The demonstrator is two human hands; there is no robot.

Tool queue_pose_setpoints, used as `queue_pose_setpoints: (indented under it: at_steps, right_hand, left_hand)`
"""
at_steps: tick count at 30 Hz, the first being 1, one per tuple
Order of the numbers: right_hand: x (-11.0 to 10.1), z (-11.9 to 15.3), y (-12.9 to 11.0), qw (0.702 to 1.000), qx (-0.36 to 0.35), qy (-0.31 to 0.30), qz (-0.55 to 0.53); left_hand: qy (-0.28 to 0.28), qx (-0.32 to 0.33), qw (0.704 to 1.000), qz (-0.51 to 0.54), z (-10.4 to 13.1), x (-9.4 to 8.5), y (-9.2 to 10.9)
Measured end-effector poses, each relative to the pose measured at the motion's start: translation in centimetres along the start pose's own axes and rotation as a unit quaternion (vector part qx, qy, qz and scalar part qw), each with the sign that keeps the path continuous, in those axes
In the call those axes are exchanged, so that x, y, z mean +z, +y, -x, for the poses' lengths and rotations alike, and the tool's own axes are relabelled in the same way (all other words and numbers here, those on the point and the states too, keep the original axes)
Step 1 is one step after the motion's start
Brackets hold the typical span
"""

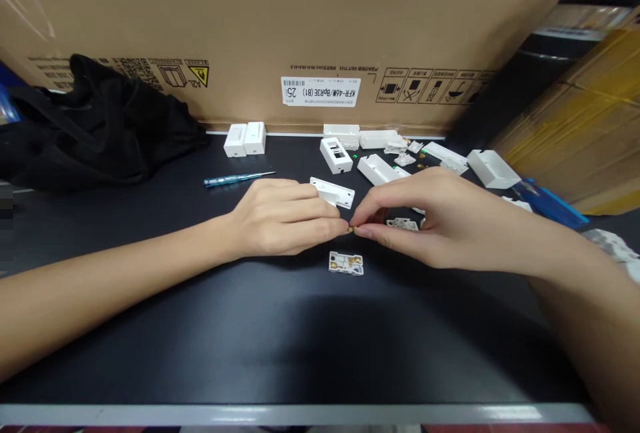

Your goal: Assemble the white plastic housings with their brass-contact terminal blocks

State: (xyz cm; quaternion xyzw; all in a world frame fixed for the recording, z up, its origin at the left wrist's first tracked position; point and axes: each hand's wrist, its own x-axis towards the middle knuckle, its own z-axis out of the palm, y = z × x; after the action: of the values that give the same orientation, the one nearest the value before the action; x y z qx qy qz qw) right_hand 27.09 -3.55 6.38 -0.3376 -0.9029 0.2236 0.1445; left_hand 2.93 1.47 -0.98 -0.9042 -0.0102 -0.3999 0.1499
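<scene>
Fingertip-close: brass piece at the pinch, white base on the near side

Head view, the only one I have. From my end I see the right hand [415, 220] closed, thumb and index finger meeting on a small brass-coloured piece [351, 228]. The left hand [290, 220] brings its fingertips to the same piece from the other side. Its thumb is hidden, so I cannot tell whether it grips or only steadies.

Key relation: the white base [345, 264] lies flat on the dark table [225, 346], apart from both hands, on the wearer's side of the pinch and almost straight in line with it. I note its long axis running side to side, roughly along the line joining the hands. Brass-coloured parts sit towards both its ends. Neither hand is clearly nearer to it, as I judge it.

The brass piece is too small and covered for me to read its own axis. Beyond the left fingers, a white strip [333, 193] lies partly hidden; farther off, a blue screwdriver [237, 180].
</scene>
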Motion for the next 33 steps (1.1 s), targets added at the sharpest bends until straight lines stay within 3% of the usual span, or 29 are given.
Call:
queue_pose_setpoints:
  at_steps: [10,15,18,21,33]
  right_hand:
    - [0.16,-0.12,-0.60,0.998,-0.021,0.023,0.048]
    - [0.18,-0.20,-0.88,0.998,-0.038,0.005,0.043]
    - [0.24,-0.21,-0.74,0.999,-0.042,0.000,0.033]
    - [0.39,-0.24,-0.56,0.998,-0.063,0.008,0.023]
    - [0.65,-0.32,-0.18,0.997,-0.059,0.019,0.040]
  left_hand:
    - [-0.020,-0.018,1.000,0.001,0.06,0.07,0.08]
    - [-0.071,-0.086,0.984,0.138,0.26,0.15,0.11]
    - [-0.056,-0.129,0.965,0.220,0.43,0.20,0.11]
    - [-0.046,-0.130,0.957,0.255,0.47,0.26,0.17]
    - [0.009,-0.101,0.964,0.248,0.52,0.53,0.08]
